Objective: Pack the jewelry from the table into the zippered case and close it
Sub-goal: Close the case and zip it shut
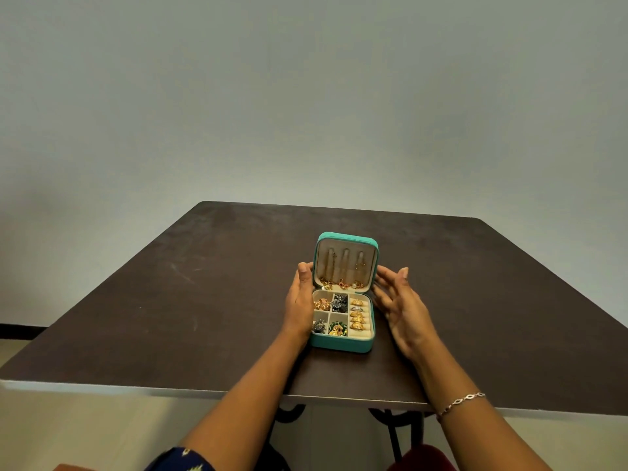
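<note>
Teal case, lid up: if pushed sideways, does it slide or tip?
Probably slides: the case sits low and flat on the table. The upright lid looks hinged, so it may swing. Rings seem seated in slots, likely staying put.

left hand [300, 300] stood on edge, fingers straight and together, thumb raised above them; right hand [401, 309] faced it, fingers loosely spread.

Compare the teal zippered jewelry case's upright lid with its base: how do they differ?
The teal case's lid stands upright; its base lies flat on the dark table. The lid holds gold chains hanging down; the base is split into compartments holding earrings and a row of rings. Both are teal outside, cream-lined inside.
</note>
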A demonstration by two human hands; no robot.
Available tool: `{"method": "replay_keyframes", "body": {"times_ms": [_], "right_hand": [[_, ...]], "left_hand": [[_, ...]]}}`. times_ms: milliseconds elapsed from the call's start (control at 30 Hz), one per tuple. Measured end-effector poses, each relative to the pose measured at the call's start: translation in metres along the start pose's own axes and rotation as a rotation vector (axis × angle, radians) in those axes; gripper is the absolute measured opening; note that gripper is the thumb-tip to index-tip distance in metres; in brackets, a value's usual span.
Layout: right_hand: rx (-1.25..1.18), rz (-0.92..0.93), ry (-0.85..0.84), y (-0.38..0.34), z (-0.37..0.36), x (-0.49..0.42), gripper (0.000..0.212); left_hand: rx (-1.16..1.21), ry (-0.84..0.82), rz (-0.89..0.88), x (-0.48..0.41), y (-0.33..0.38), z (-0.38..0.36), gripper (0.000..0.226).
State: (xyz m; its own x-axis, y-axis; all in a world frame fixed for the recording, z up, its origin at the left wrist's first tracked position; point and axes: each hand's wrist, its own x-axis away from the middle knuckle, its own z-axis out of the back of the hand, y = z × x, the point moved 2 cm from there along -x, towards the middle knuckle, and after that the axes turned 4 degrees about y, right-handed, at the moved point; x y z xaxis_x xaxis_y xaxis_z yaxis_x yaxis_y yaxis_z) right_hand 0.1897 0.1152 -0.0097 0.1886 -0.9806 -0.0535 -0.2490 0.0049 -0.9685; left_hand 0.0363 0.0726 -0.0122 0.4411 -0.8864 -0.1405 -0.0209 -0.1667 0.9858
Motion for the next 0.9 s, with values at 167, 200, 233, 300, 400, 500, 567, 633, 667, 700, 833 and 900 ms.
{"method": "replay_keyframes", "body": {"times_ms": [167,200,233,300,400,500,567,633,667,700,833,900], "right_hand": [[0.040,0.003,-0.008,0.000,-0.001,0.004,0.061],[0.058,0.005,-0.012,0.000,-0.001,0.004,0.065],[0.070,0.008,-0.014,0.000,-0.002,0.005,0.069],[0.069,0.024,-0.011,-0.001,-0.002,0.007,0.070],[0.043,0.038,-0.001,-0.003,-0.002,0.010,0.054],[0.022,0.051,0.001,-0.004,0.000,0.012,0.060],[0.020,0.055,0.005,-0.002,0.002,0.013,0.067],[0.043,0.060,0.013,-0.001,0.003,0.014,0.069],[0.069,0.070,0.013,-0.001,0.004,0.016,0.068],[0.098,0.082,0.008,-0.001,0.004,0.018,0.067],[0.190,0.106,-0.018,0.001,0.006,0.023,0.056],[0.200,0.118,-0.048,0.000,0.006,0.025,0.039]], "left_hand": [[0.026,-0.008,-0.004,-0.002,-0.003,-0.001,0.051],[0.026,-0.008,0.003,-0.002,-0.003,-0.001,0.051],[0.029,-0.012,0.002,-0.002,-0.003,-0.002,0.052],[0.035,-0.003,0.002,-0.003,-0.003,-0.002,0.061],[0.066,0.022,-0.010,-0.003,-0.003,-0.001,0.074],[0.136,0.029,-0.015,-0.005,-0.004,0.000,0.073],[0.198,0.041,0.010,-0.007,-0.006,0.000,0.061],[0.251,0.051,0.052,-0.008,-0.007,0.001,0.052],[0.262,0.052,0.068,-0.008,-0.007,0.002,0.050],[0.273,0.048,0.073,-0.008,-0.007,0.003,0.050],[0.264,0.000,0.071,-0.006,-0.005,0.004,0.050],[0.200,-0.037,0.049,-0.005,-0.005,0.002,0.046]]}}
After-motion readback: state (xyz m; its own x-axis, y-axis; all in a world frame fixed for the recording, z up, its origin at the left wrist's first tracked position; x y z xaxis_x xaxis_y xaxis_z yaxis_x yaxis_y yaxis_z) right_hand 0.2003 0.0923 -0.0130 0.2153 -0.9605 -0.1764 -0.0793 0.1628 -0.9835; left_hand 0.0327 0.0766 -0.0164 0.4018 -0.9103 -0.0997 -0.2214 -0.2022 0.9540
